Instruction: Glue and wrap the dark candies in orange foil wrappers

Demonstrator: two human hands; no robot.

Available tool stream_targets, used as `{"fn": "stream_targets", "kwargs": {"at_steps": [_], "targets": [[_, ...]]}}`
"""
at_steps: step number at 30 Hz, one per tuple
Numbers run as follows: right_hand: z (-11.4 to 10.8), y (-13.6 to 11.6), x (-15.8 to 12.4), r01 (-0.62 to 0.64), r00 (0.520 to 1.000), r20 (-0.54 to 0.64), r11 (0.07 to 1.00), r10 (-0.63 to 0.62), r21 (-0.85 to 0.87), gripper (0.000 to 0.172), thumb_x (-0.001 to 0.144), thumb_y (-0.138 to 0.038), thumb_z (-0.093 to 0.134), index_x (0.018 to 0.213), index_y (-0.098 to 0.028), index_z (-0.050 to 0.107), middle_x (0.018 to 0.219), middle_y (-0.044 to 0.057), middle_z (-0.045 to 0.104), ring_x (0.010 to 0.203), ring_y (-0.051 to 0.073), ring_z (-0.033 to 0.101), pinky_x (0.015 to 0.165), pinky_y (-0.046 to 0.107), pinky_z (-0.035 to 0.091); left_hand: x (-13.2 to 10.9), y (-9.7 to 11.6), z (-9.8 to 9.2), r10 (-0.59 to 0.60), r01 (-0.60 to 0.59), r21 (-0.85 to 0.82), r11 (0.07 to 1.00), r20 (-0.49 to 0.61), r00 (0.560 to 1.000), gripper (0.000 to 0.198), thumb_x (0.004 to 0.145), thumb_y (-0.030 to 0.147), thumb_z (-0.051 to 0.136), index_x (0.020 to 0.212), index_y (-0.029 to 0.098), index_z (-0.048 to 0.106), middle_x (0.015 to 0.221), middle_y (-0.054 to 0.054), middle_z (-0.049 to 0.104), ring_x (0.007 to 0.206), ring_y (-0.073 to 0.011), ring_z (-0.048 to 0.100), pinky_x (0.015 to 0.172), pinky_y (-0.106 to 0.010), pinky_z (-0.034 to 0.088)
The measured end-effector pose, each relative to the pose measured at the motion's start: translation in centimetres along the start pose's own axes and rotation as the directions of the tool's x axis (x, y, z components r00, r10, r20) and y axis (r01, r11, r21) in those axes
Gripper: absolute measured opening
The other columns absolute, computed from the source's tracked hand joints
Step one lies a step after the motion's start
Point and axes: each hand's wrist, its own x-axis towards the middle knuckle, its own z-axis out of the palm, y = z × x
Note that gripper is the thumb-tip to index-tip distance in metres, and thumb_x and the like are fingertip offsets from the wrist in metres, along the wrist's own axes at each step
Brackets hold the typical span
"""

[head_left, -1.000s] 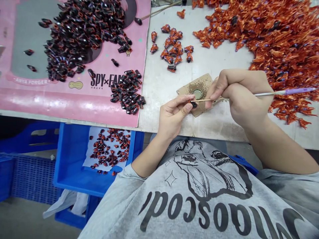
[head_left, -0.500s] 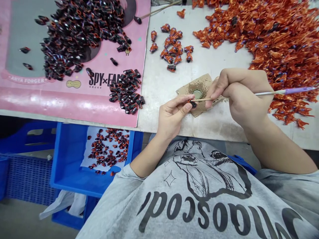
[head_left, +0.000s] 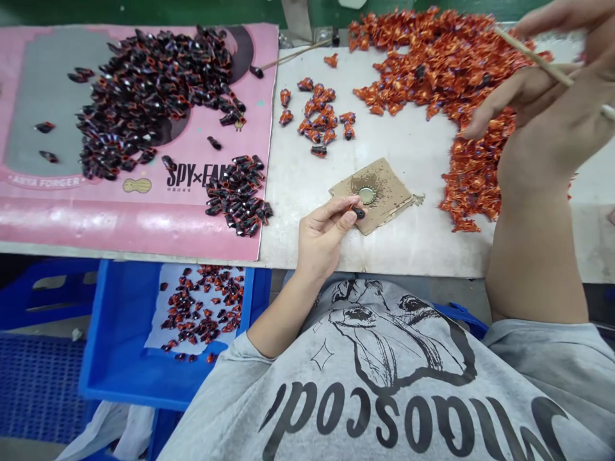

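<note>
Close to the table's front edge, my left hand (head_left: pixel 323 240) pinches a small dark piece (head_left: pixel 358 211) between thumb and fingertips. Its visible end is glossy black, with a touch of orange. Beneath and beyond it lies a brown cardboard piece (head_left: pixel 387 192), specked with dark stains, bearing a bottle cap (head_left: pixel 368 194). My right hand (head_left: pixel 552 109) is raised at the upper right over orange pieces (head_left: pixel 473 186). A thin stick (head_left: pixel 533 54), pale wood with a white section farther back, is held in it, while some fingers stretch out loosely. Part of this hand is cut off by the frame.
Black pieces (head_left: pixel 139 96) are heaped on a pink mat (head_left: pixel 96 224), with a smaller pile (head_left: pixel 240 195) near its corner. Several orange-and-black pieces (head_left: pixel 319 115) lie mid-table. Below left, a blue bin (head_left: pixel 125 378) holds pieces on white paper. Another stick (head_left: pixel 298 54) lies behind.
My right hand has swung away from the dark piece, up and to the right, carrying the stick. My left hand still pinches the piece. The view has shifted, showing more of the table's back.
</note>
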Motion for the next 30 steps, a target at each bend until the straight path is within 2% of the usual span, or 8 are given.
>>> {"fn": "stream_targets", "kwargs": {"at_steps": [5, 10, 14, 18, 22, 25, 28, 30], "targets": [[-1.4, 1.8, 0.6, 0.034, 0.999, 0.028, 0.934, -0.025, -0.357, 0.019, 0.102, -0.034, 0.055, 0.102, -0.020, 0.068, 0.105, 0.004, 0.076, 0.128, 0.023, 0.050, 0.113, 0.052, 0.034, -0.2, 0.3, 0.4, -0.017, 0.017, -0.011, 1.000, -0.028, 0.999, 0.024, 0.063, 0.038, 0.093, 0.082, 0.029, 0.082, 0.084, 0.001, 0.078, 0.077, -0.0110, 0.072, 0.077, -0.024, 0.058], [-1.6, 3.2, 2.8, -0.133, 0.988, -0.034, 0.708, 0.152, -0.693, 0.026, 0.106, -0.024, 0.047, 0.112, -0.018, 0.071, 0.136, 0.006, 0.066, 0.141, 0.027, 0.038, 0.118, 0.060, 0.016, -0.4, 0.4, 0.6, -0.060, 0.057, -0.052, 0.997, -0.057, 0.997, 0.027, 0.057, 0.036, 0.096, 0.078, 0.028, 0.082, 0.082, 0.002, 0.079, 0.074, -0.0095, 0.072, 0.075, -0.021, 0.058], [-1.8, 4.5, 3.5, -0.143, 0.980, -0.015, 0.660, 0.196, -0.737, 0.033, 0.104, -0.012, 0.041, 0.115, -0.012, 0.072, 0.123, 0.014, 0.072, 0.120, 0.023, 0.058, 0.111, 0.048, 0.029, -0.4, 0.7, 1.3, -0.105, 0.094, -0.104, 0.990, -0.108, 0.989, 0.032, 0.049, 0.037, 0.098, 0.074, 0.027, 0.081, 0.077, 0.003, 0.078, 0.070, -0.0085, 0.072, 0.070, -0.019, 0.056], [-3.0, 7.8, 3.9, -0.032, 0.997, -0.069, 0.621, -0.036, -0.783, 0.034, 0.103, -0.021, 0.044, 0.100, -0.017, 0.077, 0.099, 0.008, 0.078, 0.091, 0.014, 0.066, 0.089, 0.039, 0.038, -0.3, 1.2, 1.7, -0.157, 0.141, -0.145, 0.979, -0.107, 0.982, 0.040, 0.041, 0.042, 0.099, 0.070, 0.024, 0.079, 0.073, 0.003, 0.076, 0.067, -0.0091, 0.070, 0.070, -0.022, 0.057], [-3.8, 9.3, 4.3, 0.052, 0.945, -0.170, 0.642, -0.279, -0.765, 0.045, 0.096, -0.058, 0.052, 0.079, -0.025, 0.078, 0.071, 0.007, 0.074, 0.068, 0.015, 0.063, 0.067, 0.040, 0.034, 0.1, 1.4, 1.6, -0.173, 0.159, -0.186, 0.970, -0.063, 0.983, 0.044, 0.040, 0.043, 0.099, 0.071, 0.021, 0.078, 0.072, 0.002, 0.074, 0.067, -0.0094, 0.069, 0.070, -0.023, 0.057], [-3.3, 6.5, 3.4, 0.088, 0.908, -0.278, 0.792, -0.312, -0.604, 0.082, 0.081, -0.094, 0.028, 0.087, -0.028, 0.077, 0.066, 0.010, 0.070, 0.057, 0.017, 0.060, 0.055, 0.042, 0.035, 0.1, 1.4, 1.5, -0.166, 0.152, -0.182, 0.972, -0.064, 0.984, 0.046, 0.041, 0.044, 0.099, 0.072, 0.019, 0.076, 0.075, -0.001, 0.074, 0.069, -0.0117, 0.069, 0.066, -0.025, 0.055], [-1.3, 2.0, 1.9, 0.089, 0.935, -0.289, 0.924, -0.206, -0.371, 0.061, 0.072, -0.090, 0.057, 0.092, -0.036, 0.075, 0.082, 0.009, 0.076, 0.067, 0.019, 0.069, 0.049, 0.036, 0.043, 0.3, 1.6, 1.6, -0.092, 0.081, -0.144, 0.986, -0.069, 0.993, 0.042, 0.048, 0.044, 0.097, 0.075, 0.019, 0.076, 0.080, -0.001, 0.073, 0.074, -0.0125, 0.068, 0.070, -0.027, 0.056], [0.6, -0.3, 1.1, 0.244, 0.924, -0.262, 0.957, -0.278, -0.155, 0.038, 0.075, -0.074, 0.071, 0.090, -0.039, 0.074, 0.082, 0.008, 0.077, 0.067, 0.019, 0.070, 0.048, 0.031, 0.048, 0.5, 1.9, 1.9, 0.022, -0.029, -0.095, 0.995, -0.077, 0.997, 0.037, 0.056, 0.044, 0.094, 0.078, 0.021, 0.077, 0.085, -0.002, 0.073, 0.080, -0.0136, 0.068, 0.077, -0.029, 0.058]]}}
